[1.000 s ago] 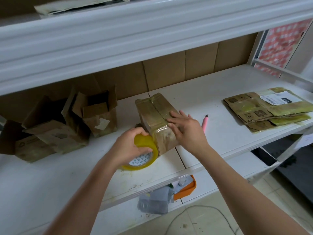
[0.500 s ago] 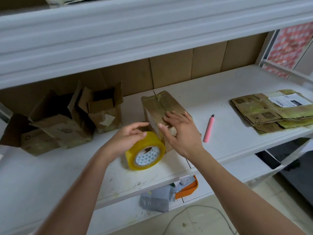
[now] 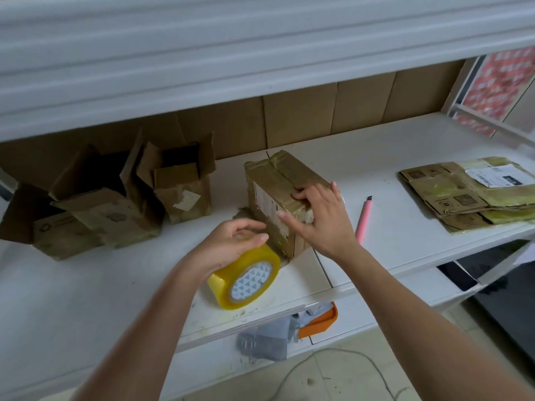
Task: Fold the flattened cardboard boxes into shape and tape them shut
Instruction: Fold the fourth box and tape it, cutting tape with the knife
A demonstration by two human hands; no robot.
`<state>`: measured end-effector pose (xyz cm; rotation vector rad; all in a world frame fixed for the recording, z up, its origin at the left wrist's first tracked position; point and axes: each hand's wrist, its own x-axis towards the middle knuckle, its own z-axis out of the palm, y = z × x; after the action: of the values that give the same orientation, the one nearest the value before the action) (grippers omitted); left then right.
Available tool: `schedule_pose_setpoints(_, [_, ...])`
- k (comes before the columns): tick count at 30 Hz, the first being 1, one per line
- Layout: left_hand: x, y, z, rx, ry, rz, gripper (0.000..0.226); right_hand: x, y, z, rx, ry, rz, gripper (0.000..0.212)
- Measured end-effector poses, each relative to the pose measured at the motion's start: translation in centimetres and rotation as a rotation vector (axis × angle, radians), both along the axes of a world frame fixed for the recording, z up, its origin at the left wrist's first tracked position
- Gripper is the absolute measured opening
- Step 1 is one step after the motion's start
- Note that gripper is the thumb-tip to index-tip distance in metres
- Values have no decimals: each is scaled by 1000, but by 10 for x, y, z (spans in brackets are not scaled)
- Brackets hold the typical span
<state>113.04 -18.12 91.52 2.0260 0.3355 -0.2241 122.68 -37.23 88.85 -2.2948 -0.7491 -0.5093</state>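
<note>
Brown taped cardboard box [image 3: 285,198] at middle of white shelf [image 3: 405,157] | right hand [image 3: 321,218] fingers spread flat on it | left hand [image 3: 228,246] curled around yellow tape roll [image 3: 244,277] near front edge

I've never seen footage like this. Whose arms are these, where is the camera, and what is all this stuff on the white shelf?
No robot here: a person wears a camera on the head, looking down at their own arms. The left hand rests on a yellow tape roll standing on the white shelf. The right hand presses flat on a closed cardboard box being taped. Left of it stand open boxes. To the right lie a pink utility knife and a stack of flattened boxes.
</note>
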Motion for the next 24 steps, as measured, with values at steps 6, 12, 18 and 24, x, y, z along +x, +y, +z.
schedule_pose_setpoints(6, [-4, -7, -4, 23, -9, 75, 22, -5, 5, 4, -44, 33, -4, 52])
schedule_pose_setpoints(12, [-7, -13, -1, 25, -18, 105, 20, -1, -52, -6, 444, -63, -48, 24])
schedule_pose_setpoints(18, [-8, -22, 3, 38, -43, 103, 16, 38, -113, -46, -566, 311, -386, 62])
schedule_pose_setpoints(24, [-11, -21, 4, 53, -56, 128, 16, 41, -125, -46, -913, -1, -231, 20])
